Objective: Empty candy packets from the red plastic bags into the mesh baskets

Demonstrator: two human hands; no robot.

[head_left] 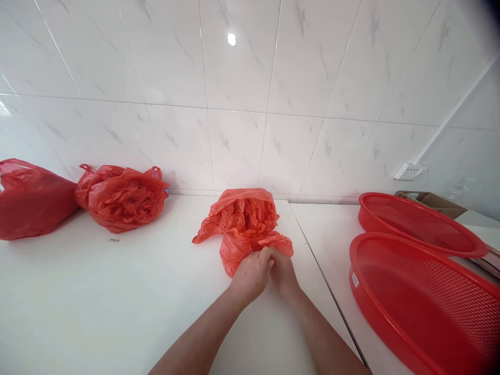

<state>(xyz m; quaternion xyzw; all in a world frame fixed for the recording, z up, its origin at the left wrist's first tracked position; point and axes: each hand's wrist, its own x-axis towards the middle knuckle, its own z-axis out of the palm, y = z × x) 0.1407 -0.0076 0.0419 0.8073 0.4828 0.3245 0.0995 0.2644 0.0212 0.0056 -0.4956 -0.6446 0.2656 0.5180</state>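
Observation:
A crumpled red plastic bag point(242, 221) lies on the white countertop point(97, 291) near the wall, in the middle of the view. My left hand point(250, 276) and my right hand point(284, 273) meet at its near edge. Both have their fingers curled and pinch the bag's plastic. The fingertips are partly hidden in the folds.
Two more red plastic bags sit at the left by the wall, one knotted point(121, 197) and one larger point(27, 200) at the frame edge. Two red mesh trays point(420, 221) point(394, 317) lie on the right. A cardboard box point(433, 202) and a wall socket point(410, 170) are behind them.

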